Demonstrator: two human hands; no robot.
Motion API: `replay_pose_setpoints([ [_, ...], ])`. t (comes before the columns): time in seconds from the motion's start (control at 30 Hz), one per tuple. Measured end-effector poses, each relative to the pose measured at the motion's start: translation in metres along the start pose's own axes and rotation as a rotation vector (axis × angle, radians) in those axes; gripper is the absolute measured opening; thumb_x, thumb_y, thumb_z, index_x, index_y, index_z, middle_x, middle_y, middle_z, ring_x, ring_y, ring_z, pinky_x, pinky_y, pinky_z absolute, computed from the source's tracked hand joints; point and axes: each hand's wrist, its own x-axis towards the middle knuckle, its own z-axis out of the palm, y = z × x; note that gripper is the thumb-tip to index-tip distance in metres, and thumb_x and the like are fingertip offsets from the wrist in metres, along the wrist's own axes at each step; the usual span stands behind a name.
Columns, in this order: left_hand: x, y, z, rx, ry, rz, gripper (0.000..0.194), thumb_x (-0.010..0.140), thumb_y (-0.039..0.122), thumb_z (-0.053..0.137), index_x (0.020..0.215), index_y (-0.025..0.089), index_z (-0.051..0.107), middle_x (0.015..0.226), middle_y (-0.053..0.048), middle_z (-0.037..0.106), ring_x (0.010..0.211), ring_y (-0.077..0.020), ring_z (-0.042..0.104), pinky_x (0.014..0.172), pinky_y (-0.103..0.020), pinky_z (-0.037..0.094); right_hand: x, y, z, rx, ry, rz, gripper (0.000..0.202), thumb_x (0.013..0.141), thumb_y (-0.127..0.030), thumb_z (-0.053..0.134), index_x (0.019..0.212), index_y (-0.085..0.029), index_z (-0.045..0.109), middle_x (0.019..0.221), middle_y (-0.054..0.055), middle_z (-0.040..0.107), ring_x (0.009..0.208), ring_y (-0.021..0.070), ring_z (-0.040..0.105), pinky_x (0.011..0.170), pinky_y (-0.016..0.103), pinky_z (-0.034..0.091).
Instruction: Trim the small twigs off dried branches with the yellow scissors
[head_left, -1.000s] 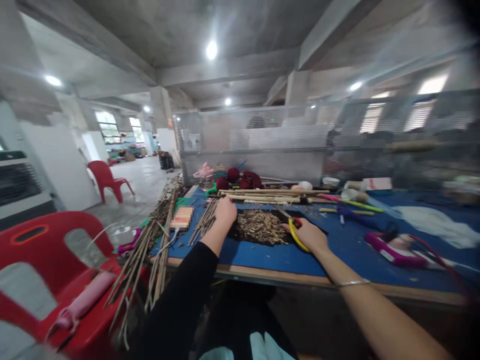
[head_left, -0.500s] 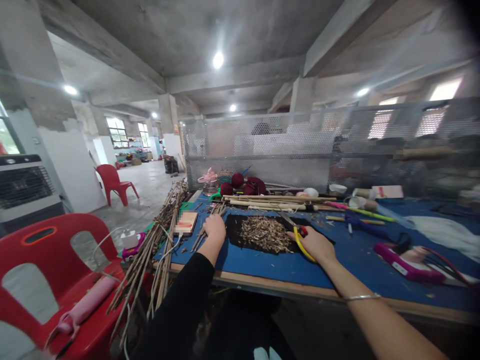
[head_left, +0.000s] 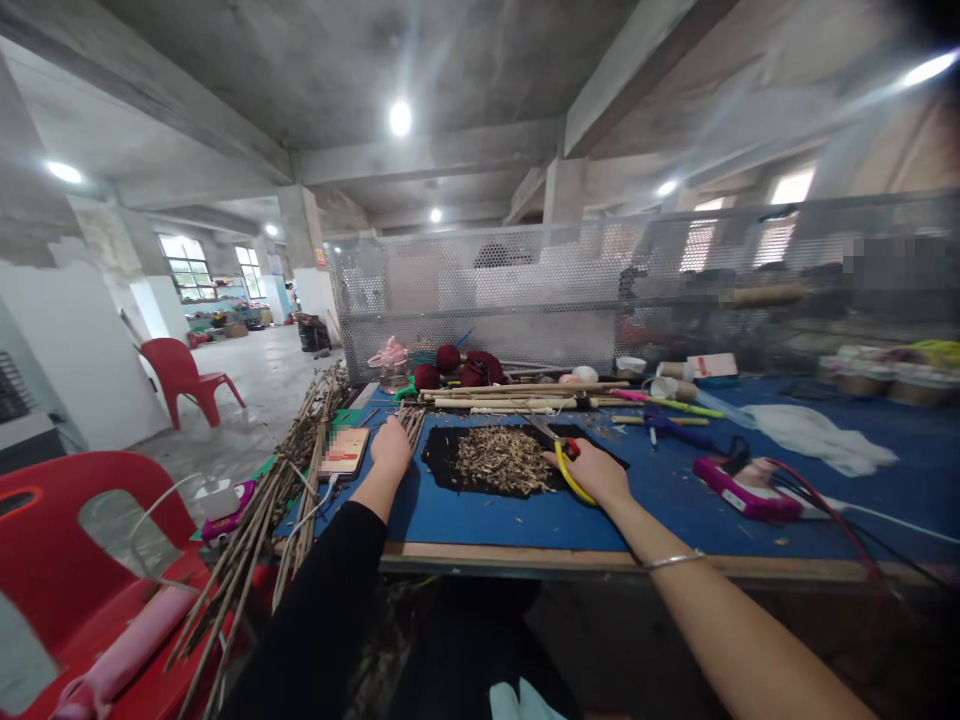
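In the head view my left hand (head_left: 391,452) lies on a small bundle of thin sticks (head_left: 412,422) at the left of the blue table (head_left: 480,522). Its fingertips are hidden behind the hand, so their hold cannot be made out. My right hand (head_left: 598,474) is closed on scissors (head_left: 571,478) with yellow and red handles, blades pointing up and to the left. Between the hands, a pile of short cut stick pieces (head_left: 501,458) rests on a black cloth (head_left: 444,462).
Long sticks (head_left: 251,540) hang over the left table edge beside a phone (head_left: 345,450) with a cable. Yarn balls (head_left: 480,368) and longer rods lie behind the pile. A purple power strip (head_left: 742,490) is at right, red chairs (head_left: 90,540) at left.
The view has turned to the right, so the scene sits further left. My left hand has moved slightly away from me along the sticks; my right hand still holds the scissors.
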Motion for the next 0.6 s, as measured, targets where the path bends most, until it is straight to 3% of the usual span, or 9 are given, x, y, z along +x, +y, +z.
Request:
replay_pose_setpoints([
  [0.2, 0.0064, -0.008, 0.0036, 0.022, 0.009, -0.026, 0.022, 0.078, 0.014, 0.043, 0.098, 0.01, 0.052, 0.097, -0.021, 0.061, 0.09, -0.026, 0.06, 0.073, -0.036, 0.045, 0.001, 0.0006, 0.0003, -0.025, -0.01, 0.002, 0.055, 0.067, -0.066, 0.047, 0.094, -0.019, 0.057, 0.092, 0.011, 0.063, 0.085, 0.0262, 0.059, 0.065, 0.03, 0.041],
  [0.33, 0.0089, -0.0091, 0.0044, 0.051, -0.061, -0.038, 0.022, 0.074, 0.014, 0.05, 0.093, 0.009, 0.06, 0.096, -0.023, 0.062, 0.089, -0.0276, 0.06, 0.075, -0.036, 0.044, 0.0011, 0.0007, 0.0006, -0.026, -0.013, 0.002, 0.055, 0.067, -0.066, 0.047, 0.094, -0.019, 0.057, 0.092, 0.012, 0.063, 0.085, 0.0268, 0.059, 0.065, 0.03, 0.041],
  [0.53, 0.0067, -0.0101, 0.0031, 0.064, -0.104, 0.056, 0.034, 0.068, 0.03, 0.061, 0.095, 0.01, 0.061, 0.098, -0.023, 0.061, 0.093, -0.0277, 0.059, 0.077, -0.033, 0.044, 0.0005, 0.0003, 0.0004, -0.016, -0.009, 0.014, 0.053, 0.066, -0.067, 0.047, 0.09, -0.019, 0.057, 0.087, 0.01, 0.064, 0.079, 0.0254, 0.06, 0.06, 0.028, 0.04],
  [0.6, 0.0055, -0.008, 0.0037, 0.081, -0.061, 0.076, 0.034, 0.068, 0.031, 0.06, 0.096, 0.011, 0.061, 0.101, -0.022, 0.06, 0.095, -0.0279, 0.058, 0.077, -0.033, 0.044, 0.0009, 0.0003, 0.0007, -0.014, -0.012, 0.016, 0.053, 0.066, -0.066, 0.047, 0.09, -0.02, 0.057, 0.086, 0.01, 0.064, 0.079, 0.0247, 0.06, 0.06, 0.028, 0.04],
])
